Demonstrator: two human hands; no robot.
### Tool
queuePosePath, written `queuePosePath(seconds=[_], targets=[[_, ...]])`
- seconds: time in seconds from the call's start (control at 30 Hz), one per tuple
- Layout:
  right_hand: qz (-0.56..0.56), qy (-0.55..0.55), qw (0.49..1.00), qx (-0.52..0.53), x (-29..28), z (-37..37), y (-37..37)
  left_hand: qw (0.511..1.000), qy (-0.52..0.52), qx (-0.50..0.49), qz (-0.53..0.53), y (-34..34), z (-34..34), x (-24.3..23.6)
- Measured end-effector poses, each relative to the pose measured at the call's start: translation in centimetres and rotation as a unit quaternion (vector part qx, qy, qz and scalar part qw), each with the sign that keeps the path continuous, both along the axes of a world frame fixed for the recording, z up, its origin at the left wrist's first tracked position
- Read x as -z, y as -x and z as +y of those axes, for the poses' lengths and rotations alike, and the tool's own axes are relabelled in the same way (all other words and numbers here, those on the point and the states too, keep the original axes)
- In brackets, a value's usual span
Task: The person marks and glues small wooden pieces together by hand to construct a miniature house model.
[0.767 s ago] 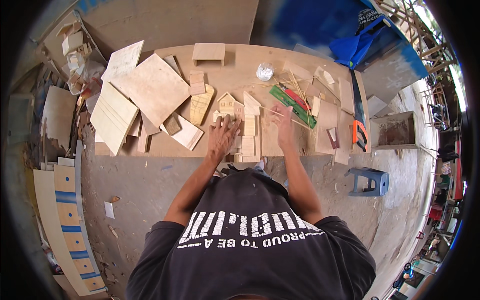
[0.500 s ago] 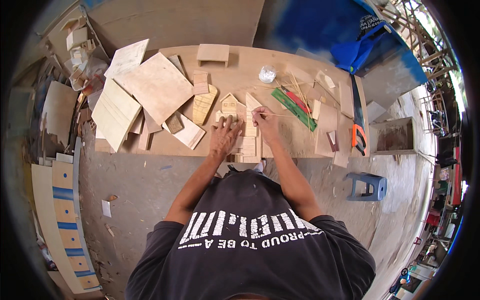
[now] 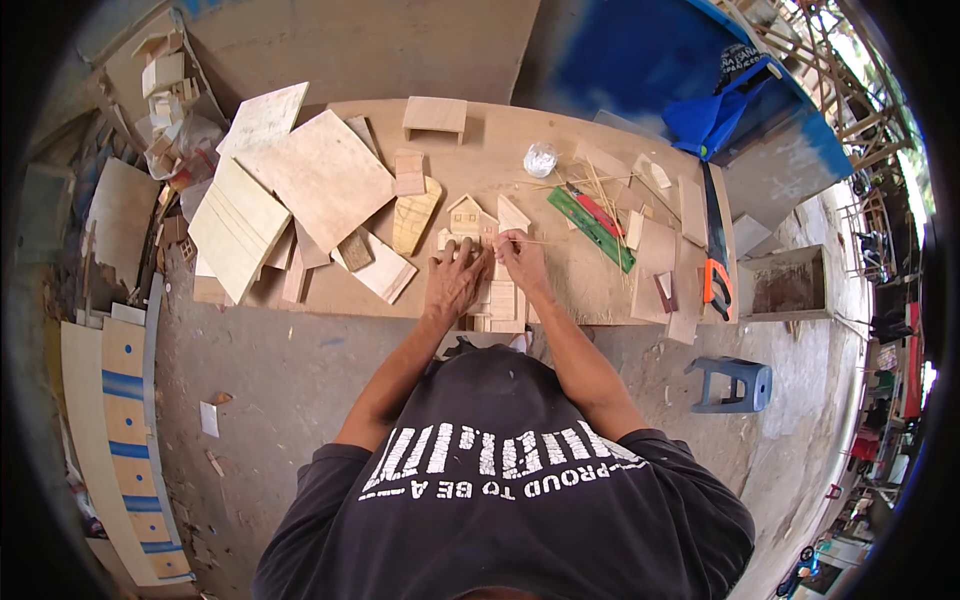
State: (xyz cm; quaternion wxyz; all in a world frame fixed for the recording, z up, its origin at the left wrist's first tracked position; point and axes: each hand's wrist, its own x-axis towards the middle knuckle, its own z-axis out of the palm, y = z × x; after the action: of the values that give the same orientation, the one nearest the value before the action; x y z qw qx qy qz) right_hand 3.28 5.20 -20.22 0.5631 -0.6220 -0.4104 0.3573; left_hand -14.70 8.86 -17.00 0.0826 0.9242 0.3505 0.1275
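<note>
A small wooden model house with a peaked roof and tiny windows lies at the table's near middle, among joined pale wood pieces. My left hand rests over its lower part, fingers extended and pressing down on the wood. Close beside it, my right hand pinches a thin wooden stick against the model's right side. The stick's tip is hidden by the fingers. Just beyond my right fingertips stands a slanted-top wood piece.
Plywood sheets are piled on the left. To the right lie a green strip, a red cutter, thin sticks and an orange-handled saw. A clear plastic bag or cup sits behind. A blue stool stands on the floor.
My right hand has moved slightly left and nearer the model, bringing the stick in against it. My left hand stays on the model. The whole view has shifted a little.
</note>
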Motion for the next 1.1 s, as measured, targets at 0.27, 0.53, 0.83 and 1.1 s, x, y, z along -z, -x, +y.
queuePosePath(seconds=[0.27,0.53,0.83,1.1], targets=[[-0.031,0.036,0.999,-0.019,-0.52,0.08,-0.13,1.0,0.003,-0.006,0.011,0.18,-0.09,-0.53],[-0.073,0.044,0.996,-0.029,-0.2,0.44,-0.42,1.0,0.006,-0.005,0.015,0.13,0.04,-0.34],[-0.083,0.069,0.994,-0.019,-0.88,0.43,-0.07,1.0,0.014,-0.005,0.02,0.1,0.06,-0.05],[-0.114,0.082,0.99,-0.026,-0.9,0.48,-0.18,1.0,0.017,-0.01,0.017,0.0,0.03,-0.06]])
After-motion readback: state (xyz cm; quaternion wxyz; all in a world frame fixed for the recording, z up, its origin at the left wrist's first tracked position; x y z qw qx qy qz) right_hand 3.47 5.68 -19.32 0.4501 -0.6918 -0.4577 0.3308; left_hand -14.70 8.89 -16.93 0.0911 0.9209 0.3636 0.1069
